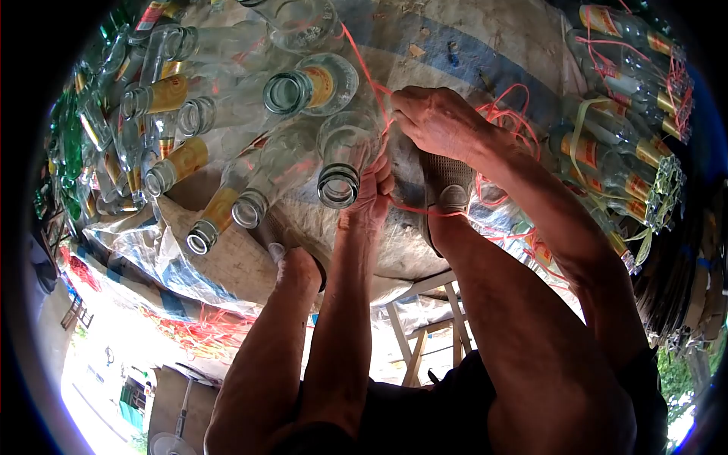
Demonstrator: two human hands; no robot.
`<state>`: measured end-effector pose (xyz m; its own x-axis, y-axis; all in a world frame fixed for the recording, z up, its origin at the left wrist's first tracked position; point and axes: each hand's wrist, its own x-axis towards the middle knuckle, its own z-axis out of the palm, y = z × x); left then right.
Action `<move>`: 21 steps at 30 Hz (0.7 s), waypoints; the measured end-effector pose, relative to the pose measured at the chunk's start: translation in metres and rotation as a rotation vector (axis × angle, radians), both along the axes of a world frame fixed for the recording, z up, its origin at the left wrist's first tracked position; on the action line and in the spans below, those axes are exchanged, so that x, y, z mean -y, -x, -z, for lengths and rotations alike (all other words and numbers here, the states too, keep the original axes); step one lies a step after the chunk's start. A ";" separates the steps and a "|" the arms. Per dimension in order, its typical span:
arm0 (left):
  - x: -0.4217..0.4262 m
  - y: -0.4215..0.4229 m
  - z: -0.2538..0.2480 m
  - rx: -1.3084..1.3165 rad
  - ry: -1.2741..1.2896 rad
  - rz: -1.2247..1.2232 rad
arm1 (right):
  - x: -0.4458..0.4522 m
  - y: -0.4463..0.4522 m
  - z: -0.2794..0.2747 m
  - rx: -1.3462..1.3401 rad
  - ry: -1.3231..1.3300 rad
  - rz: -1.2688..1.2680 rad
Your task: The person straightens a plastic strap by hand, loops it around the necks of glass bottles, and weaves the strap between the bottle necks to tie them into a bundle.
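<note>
Head view: nearest to me are the bare legs point(523, 326), reaching in from the near side of the dark-rimmed bottle point(345, 144), my landmark. That clear bottle has its mouth towards the camera and its long axis running away down to its base. The left hand point(371, 189) is the nearer one, just to the right of the bottle, its fingers curled at the red string point(368, 64); I cannot tell how firmly they grip. The right hand point(434, 121) is farther right and a little beyond, thumb and fingertips pinched together on the string. The two hands are apart but close, and the string passes between them, along the bottle's right side. From there it runs on past the bottle's far side, while a loose tangle point(512, 121) lies to its right, beyond the right wrist.

The other clear bottles point(311, 87) crowd the landmark bottle's left and far sides, several with yellow labels. A shoe point(447, 182) rests to its right, another point(277, 227) to its near left. Underneath is a dirty, pale ground sheet point(402, 250) with blue stripes. Well to the right of the bottle lie string-bound bottles point(618, 144); far left are green bottles point(68, 144). Outward on the near side, past the sheet's edge, I see a heap of red strands point(201, 334), a wooden frame point(417, 353) and brightly lit ground.
</note>
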<state>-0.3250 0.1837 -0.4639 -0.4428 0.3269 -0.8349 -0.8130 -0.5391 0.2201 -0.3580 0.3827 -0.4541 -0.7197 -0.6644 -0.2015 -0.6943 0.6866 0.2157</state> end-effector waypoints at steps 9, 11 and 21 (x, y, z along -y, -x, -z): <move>0.007 -0.004 0.002 0.037 0.123 -0.086 | 0.008 0.004 0.027 0.086 0.510 0.318; 0.005 -0.005 0.000 0.028 0.163 -0.064 | 0.010 0.001 0.024 0.114 0.569 0.376; 0.014 -0.012 0.015 0.001 0.068 -0.086 | 0.017 0.002 0.002 0.235 0.647 0.397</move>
<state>-0.3135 0.1700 -0.4786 -0.4663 0.2305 -0.8541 -0.7645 -0.5908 0.2579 -0.3602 0.3658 -0.4560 -0.9140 -0.4038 -0.0391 -0.3489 0.8315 -0.4323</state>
